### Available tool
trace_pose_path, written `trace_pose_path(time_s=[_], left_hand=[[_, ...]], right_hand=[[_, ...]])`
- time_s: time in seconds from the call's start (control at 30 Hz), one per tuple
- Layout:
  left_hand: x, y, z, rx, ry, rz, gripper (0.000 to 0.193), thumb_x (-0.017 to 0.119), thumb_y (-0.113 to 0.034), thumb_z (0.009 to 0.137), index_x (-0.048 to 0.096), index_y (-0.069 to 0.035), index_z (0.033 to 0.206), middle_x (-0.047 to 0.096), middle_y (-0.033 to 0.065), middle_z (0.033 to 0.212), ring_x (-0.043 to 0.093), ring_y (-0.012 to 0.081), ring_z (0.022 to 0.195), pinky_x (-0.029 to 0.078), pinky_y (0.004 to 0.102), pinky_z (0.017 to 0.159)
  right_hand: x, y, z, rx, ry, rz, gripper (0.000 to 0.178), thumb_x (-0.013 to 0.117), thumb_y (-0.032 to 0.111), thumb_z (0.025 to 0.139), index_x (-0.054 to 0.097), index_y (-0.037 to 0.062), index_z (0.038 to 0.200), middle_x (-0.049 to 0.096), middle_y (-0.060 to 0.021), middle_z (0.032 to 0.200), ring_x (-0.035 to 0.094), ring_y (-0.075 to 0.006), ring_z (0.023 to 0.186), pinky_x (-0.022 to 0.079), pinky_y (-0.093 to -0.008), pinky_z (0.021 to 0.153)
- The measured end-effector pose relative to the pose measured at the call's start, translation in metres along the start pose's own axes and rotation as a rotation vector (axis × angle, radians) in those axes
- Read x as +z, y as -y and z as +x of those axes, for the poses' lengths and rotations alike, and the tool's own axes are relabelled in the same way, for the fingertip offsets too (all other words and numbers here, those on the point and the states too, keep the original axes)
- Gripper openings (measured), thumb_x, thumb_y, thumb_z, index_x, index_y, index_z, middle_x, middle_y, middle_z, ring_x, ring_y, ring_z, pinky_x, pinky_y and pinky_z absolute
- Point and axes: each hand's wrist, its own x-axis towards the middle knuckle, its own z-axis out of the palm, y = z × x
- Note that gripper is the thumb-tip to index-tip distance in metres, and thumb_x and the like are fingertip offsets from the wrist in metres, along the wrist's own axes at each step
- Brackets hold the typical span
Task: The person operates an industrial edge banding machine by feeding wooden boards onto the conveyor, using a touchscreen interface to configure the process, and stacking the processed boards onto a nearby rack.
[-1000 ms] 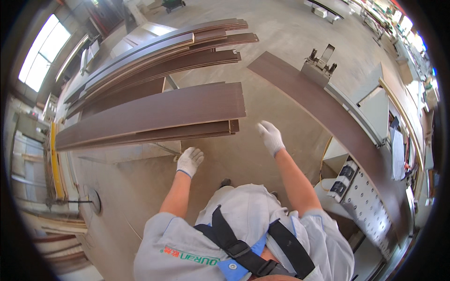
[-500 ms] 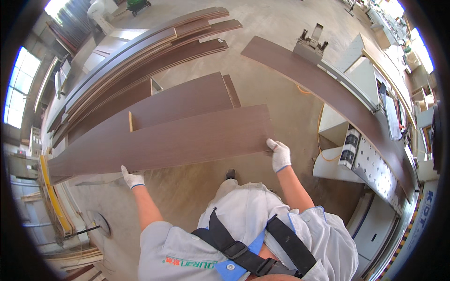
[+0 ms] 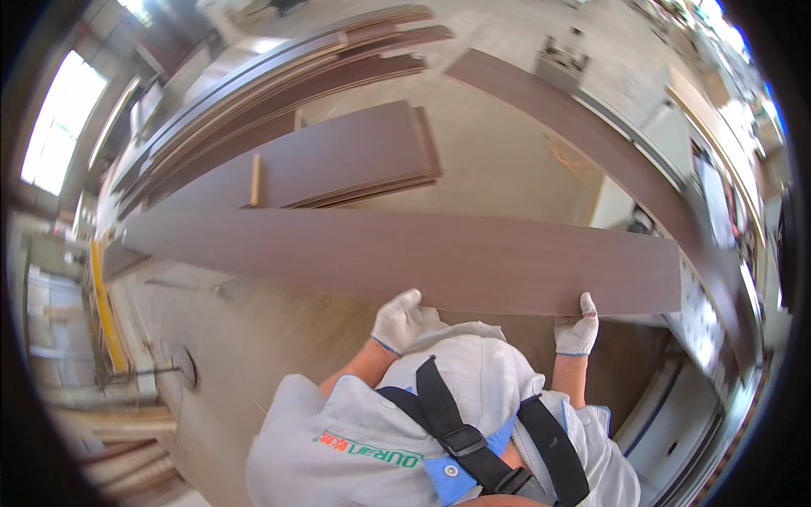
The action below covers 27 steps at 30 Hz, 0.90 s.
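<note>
A long dark brown board (image 3: 380,253) stretches across in front of my body. My left hand (image 3: 397,323), in a white glove, is closed on its near edge around the middle, thumb on top. Toward the board's right end, my right hand (image 3: 578,331), gloved in white too, grips the same edge with its thumb laid over the face. The fingers of both hands are mostly hidden beneath the board. Just beyond it lies a stack of similar brown boards (image 3: 338,156), with a small pale wood strip (image 3: 256,179) standing against them.
Farther back on the left are more long brown boards (image 3: 279,80) in piles. At the right, another brown board (image 3: 608,152) lies along a machine with a perforated metal panel (image 3: 699,317). A yellow bar (image 3: 103,308) stands at the left. Concrete floor (image 3: 498,160) shows between the stacks and the machine.
The board has moved right, off the stack, and its right end now reaches the machine. Both hands moved right with it; my left hand came nearer my body. The view has turned slightly.
</note>
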Motion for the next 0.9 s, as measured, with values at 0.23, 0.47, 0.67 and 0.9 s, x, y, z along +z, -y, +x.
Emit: trace_pose_path(time_s=[0.23,0.47,0.67,0.9], left_hand=[[-0.082,-0.103,-0.021,0.408,-0.104,-0.028,0.043,0.056,-0.021,0.1,0.061,0.0,0.136,0.065,0.0133,0.137,0.06,0.0347,0.131,0.05,0.0571,0.112],[0.014,0.019,-0.03,0.27,-0.093,-0.052,0.049,0.063,-0.003,0.092,0.062,-0.007,0.141,0.066,0.0093,0.137,0.061,0.0313,0.13,0.049,0.0523,0.116],[0.047,0.062,0.011,0.033,0.076,0.059,0.044,0.062,-0.017,0.096,0.065,-0.003,0.137,0.069,0.0114,0.135,0.063,0.0327,0.127,0.049,0.0533,0.111],[0.105,0.129,0.057,-0.095,0.28,0.281,0.042,0.067,-0.022,0.102,0.064,0.001,0.137,0.072,0.0116,0.131,0.067,0.0289,0.121,0.051,0.0481,0.109]], right_hand=[[-0.194,0.228,0.046,-0.393,-0.111,-0.014,0.04,0.074,0.023,0.094,0.071,0.0073,0.13,0.074,-0.0081,0.124,0.071,-0.0292,0.112,0.059,-0.0494,0.096],[-0.337,0.341,0.062,-0.55,-0.242,0.055,0.041,0.07,0.035,0.102,0.073,0.0052,0.13,0.074,-0.011,0.13,0.07,-0.0298,0.117,0.06,-0.0465,0.102],[-0.32,0.299,0.016,-0.606,-0.227,0.317,0.038,0.072,0.017,0.092,0.071,0.0047,0.128,0.073,-0.0097,0.126,0.068,-0.0301,0.117,0.054,-0.0474,0.107],[-0.355,0.344,0.071,-0.58,-0.345,0.446,0.036,0.074,0.014,0.095,0.068,0.0069,0.13,0.073,-0.0102,0.124,0.067,-0.0331,0.114,0.054,-0.0516,0.106]])
